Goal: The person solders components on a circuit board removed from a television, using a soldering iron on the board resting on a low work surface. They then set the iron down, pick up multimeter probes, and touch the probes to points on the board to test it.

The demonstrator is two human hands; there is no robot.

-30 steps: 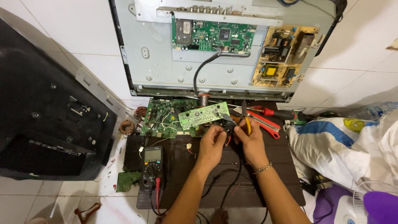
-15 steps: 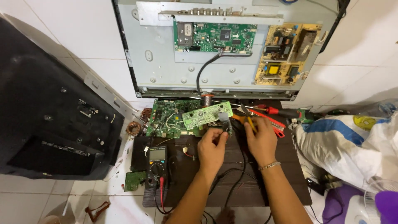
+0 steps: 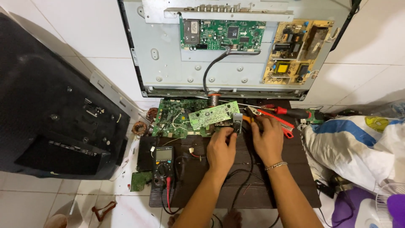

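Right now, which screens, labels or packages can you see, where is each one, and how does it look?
Multimeter: on the dark mat, left of the left hand; dark body, small grey rectangular screen.
Television panel: leaning on the wall, back open; grey metal, green and yellow boards.
White label: on the metal box of the green board; small rectangle.
Sack: beyond the right hand; white, blue and yellow print.

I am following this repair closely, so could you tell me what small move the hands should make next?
Probably steady the small grey part with the left hand at the light green board edge, since the right hand already rests beside it near the pliers.
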